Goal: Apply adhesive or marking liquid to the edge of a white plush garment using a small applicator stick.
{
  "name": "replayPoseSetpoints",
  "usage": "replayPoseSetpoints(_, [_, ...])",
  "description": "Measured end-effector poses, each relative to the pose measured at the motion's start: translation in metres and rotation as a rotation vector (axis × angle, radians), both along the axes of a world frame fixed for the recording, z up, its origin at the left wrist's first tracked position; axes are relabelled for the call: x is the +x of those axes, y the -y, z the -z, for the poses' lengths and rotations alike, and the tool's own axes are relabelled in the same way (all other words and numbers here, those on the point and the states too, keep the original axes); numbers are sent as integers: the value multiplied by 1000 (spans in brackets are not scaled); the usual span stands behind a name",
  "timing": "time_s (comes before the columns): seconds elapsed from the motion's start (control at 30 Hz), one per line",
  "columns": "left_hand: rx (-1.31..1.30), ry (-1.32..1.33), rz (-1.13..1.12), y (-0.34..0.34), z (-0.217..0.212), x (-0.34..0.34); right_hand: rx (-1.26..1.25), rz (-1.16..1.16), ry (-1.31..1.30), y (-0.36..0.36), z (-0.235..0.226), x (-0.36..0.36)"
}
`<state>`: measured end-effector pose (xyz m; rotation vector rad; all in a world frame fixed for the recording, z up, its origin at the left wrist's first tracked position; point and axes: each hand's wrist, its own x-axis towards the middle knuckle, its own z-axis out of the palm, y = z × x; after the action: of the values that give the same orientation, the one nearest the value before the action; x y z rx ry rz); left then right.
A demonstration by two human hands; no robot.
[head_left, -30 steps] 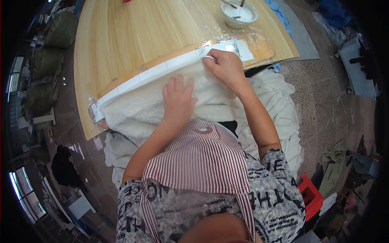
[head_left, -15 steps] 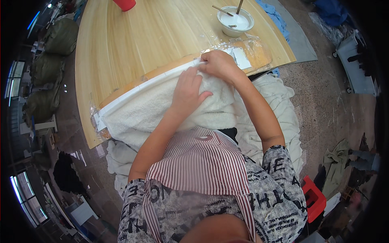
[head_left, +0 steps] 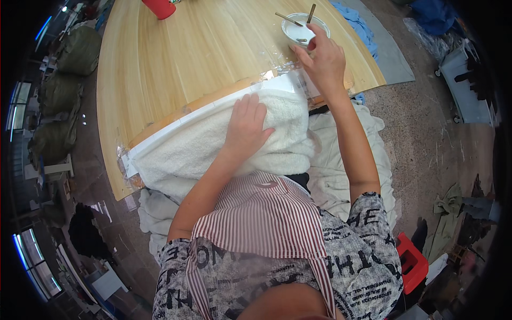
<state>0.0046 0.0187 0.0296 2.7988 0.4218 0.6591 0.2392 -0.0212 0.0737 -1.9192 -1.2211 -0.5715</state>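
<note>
My left hand [head_left: 247, 127] lies flat on a white fluffy cloth [head_left: 186, 141], fingers stretched toward its far edge. That edge runs along a white strip [head_left: 160, 132] near the front of the wooden table. Over at the right, my right hand [head_left: 326, 64] is at the near rim of a round bowl [head_left: 290, 38] of white stuff. Its thumb and fingers are apart, and I see nothing held between them. Two sticks [head_left: 288, 19] lean in the bowl, and a short brown piece [head_left: 302, 40] shows near the thumb and fingers.
A red cup [head_left: 160, 9] stands at the table's [head_left: 202, 53] far side. Clear tape [head_left: 288, 66] covers parts of the board by the strip. More pale cloth [head_left: 346, 138] hangs at the right. Beyond the table are a blue cloth [head_left: 360, 29] and a red stool [head_left: 413, 264].
My right hand has left the cloth's far edge and moved up and right to the bowl, its fingers spreading. My left hand stays on the cloth, flat.
</note>
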Motion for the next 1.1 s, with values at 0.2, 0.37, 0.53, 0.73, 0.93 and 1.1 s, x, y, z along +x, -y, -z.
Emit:
replayPoseSetpoints(0.2, [9,8,3,0,1,1,-49,-56,22,-23,-10,32])
replayPoseSetpoints(0.37, [-4,32,-23,-1,4,-1,215,-100,-179,7,-4,26])
replayPoseSetpoints(0.53, [1,2,-7,-1,5,-2,497,-247,-694,37,-1,-26])
replayPoseSetpoints(0.73, [-29,-16,3,-3,5,-1,310,-392,-894,29,34,-84])
replayPoseSetpoints(0.93, [-32,11,20,-4,6,0,102,-365,-681,13,43,-90])
replayPoseSetpoints(1.1, [-58,86,35,-4,7,-2,176,-360,-754,17,22,-90])
